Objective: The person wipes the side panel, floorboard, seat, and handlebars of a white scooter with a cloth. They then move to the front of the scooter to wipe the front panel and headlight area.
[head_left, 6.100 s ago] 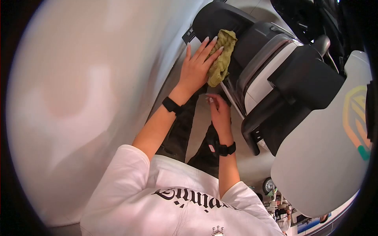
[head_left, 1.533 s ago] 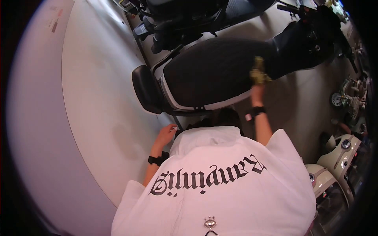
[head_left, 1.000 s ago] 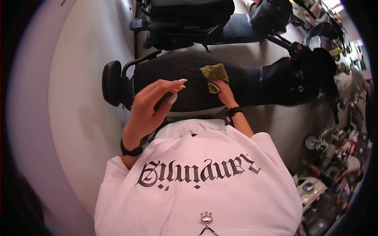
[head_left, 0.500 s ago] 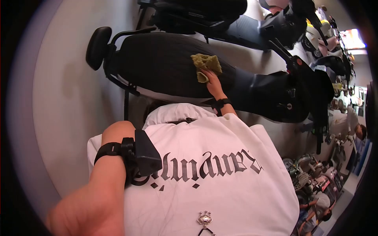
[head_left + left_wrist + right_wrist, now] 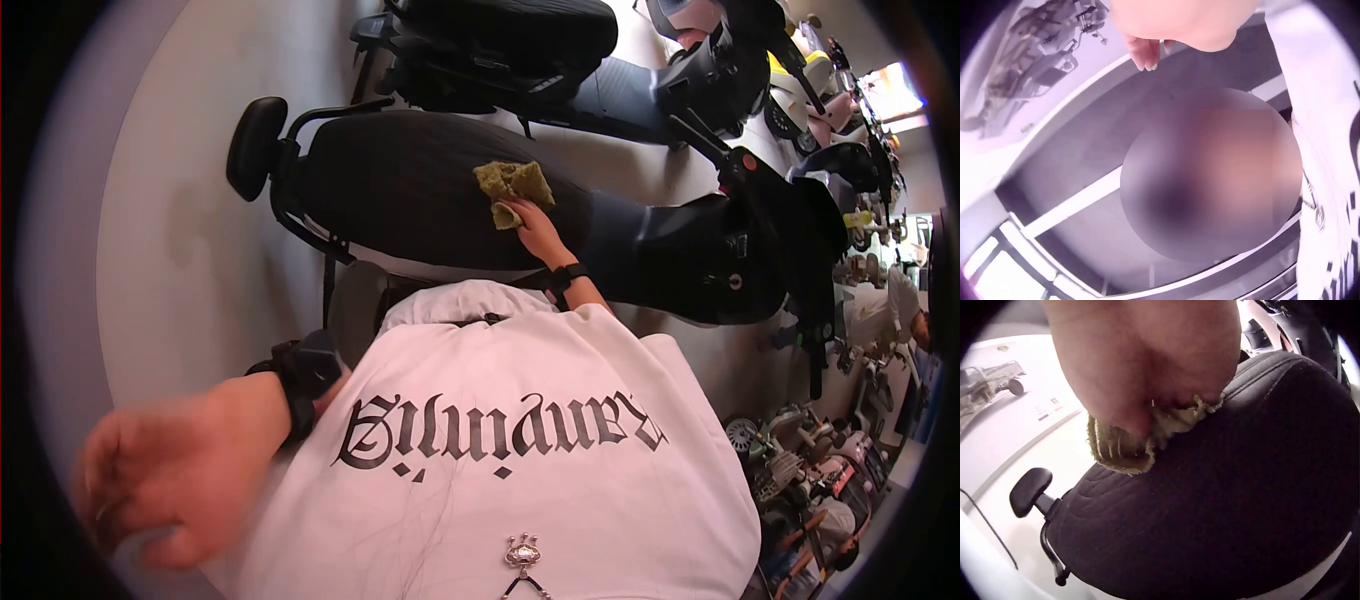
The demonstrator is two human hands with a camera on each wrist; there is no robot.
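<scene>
An olive-green cloth lies bunched on the long black seat of a scooter. My right hand holds it down there, fingers over the cloth. In the right wrist view the cloth folds out beneath the right hand, the thumb against it and the other fingertips hidden. My left hand, blurred, is raised at the lower left, away from the scooter, with nothing in it. Its fingers hang loosely bent in the left wrist view, where the left hand shows at the top.
A padded backrest on a metal bar stands at the seat's rear, near the pale wall. Handlebars are at the right. A second dark scooter stands close beyond. More vehicles stand at the lower right.
The cloth, under my left hand at first, is now in my right hand and has moved rearward along the seat. My left hand has risen and swung out to the lower left.
</scene>
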